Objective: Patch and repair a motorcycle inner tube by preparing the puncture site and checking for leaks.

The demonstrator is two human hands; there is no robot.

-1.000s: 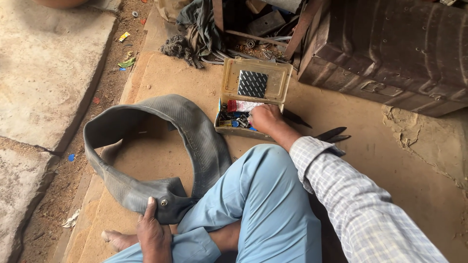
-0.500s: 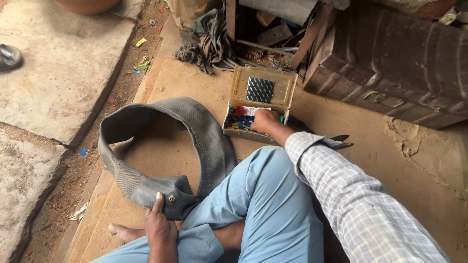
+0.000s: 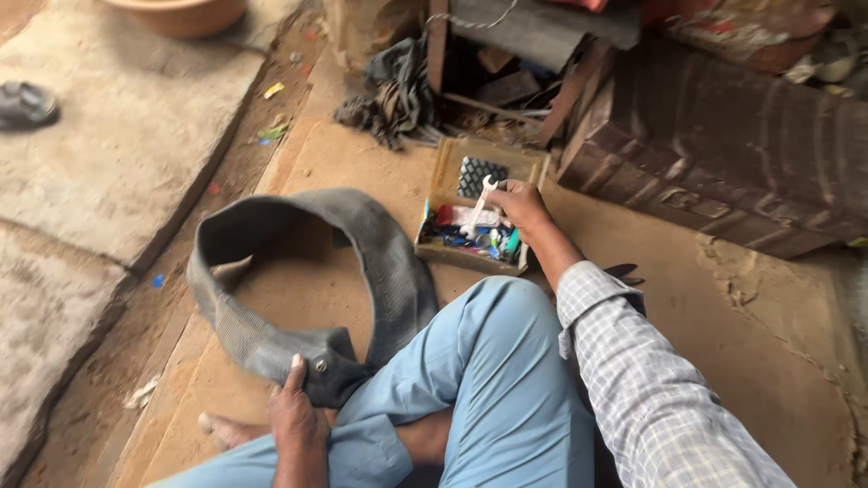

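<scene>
I sit cross-legged on a wooden board in light blue trousers. My left hand (image 3: 294, 417) presses the near end of a grey rubber inner tube (image 3: 380, 262) by its valve patch (image 3: 318, 366); the tube curves in a loop on the board. My right hand (image 3: 519, 204) is over an open yellow tin box (image 3: 452, 167) of small tools and holds a small silver open-ended spanner (image 3: 476, 206) lifted out of it. A dark ridged patch (image 3: 479, 174) lies in the box's far half.
A large dark ribbed metal trunk (image 3: 750, 154) stands at the right. Rags and scrap wood (image 3: 407, 90) pile behind the box. Black scissors (image 3: 626, 271) lie beside my right sleeve. Concrete slabs (image 3: 108, 154), a sandal (image 3: 27, 104) and a clay bowl (image 3: 181, 14) are at the left.
My right hand was down among the box's contents; it has risen with the silver spanner in its fingers. The view has shifted down and right. My left hand stays on the tube.
</scene>
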